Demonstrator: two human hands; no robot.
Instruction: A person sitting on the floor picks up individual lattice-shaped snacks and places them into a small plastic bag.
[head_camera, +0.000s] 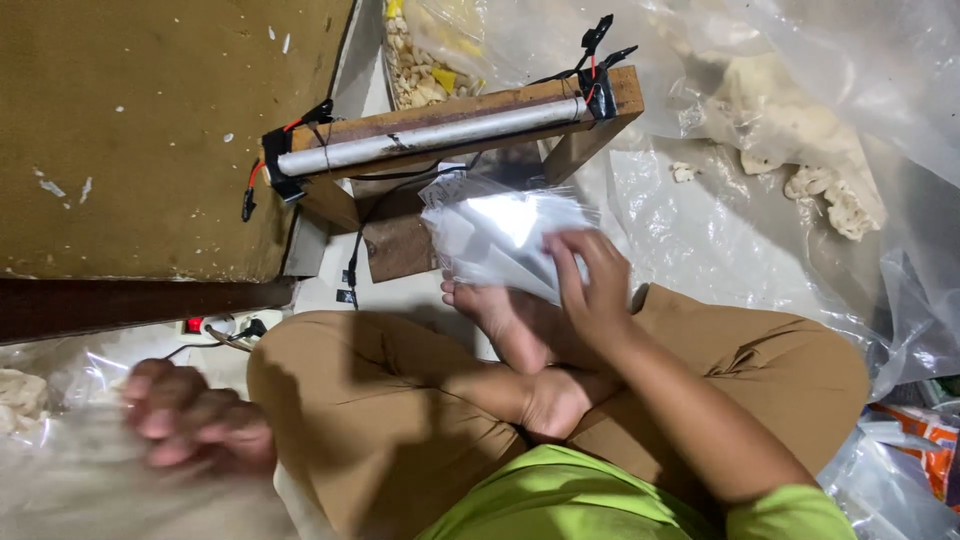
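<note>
Right hand (590, 285): fingers curled and closed on a small clear plastic bag (505, 235), gripping it at its near right edge. The bag sits above the person's bare feet (520, 340), just in front of the wooden sealing frame (450, 125). It appears empty or nearly so, crumpled and glossy.

Left hand (190, 420): blurred, low at the left beside the knee. Fingers look bent over loose clear plastic, but whether they hold anything I cannot tell.

Handling judgement: the bag looks very light, limp and slippery, with no stiffness of its own. It will likely fold and slide under a loose grip. A pinch at the open edge or a corner, thumb against fingers, appears the soundest hold; the thin film could tear or stretch if pulled hard.

Surroundings: the frame carries a pale metal bar (430, 138) along its top, with black clips and red and black wires at each end. A cable runs down from it toward a white power strip (225, 328) on the floor. A brown board (150, 130) lies to the left. Behind the frame stands a bag of pale snack pieces (420, 70). To the right, a large clear plastic sheet (720, 230) covers the floor, with lumps of white crackers (810, 150) on it. The person sits cross-legged in tan trousers (370, 400) and a green shirt (560, 500).
</note>
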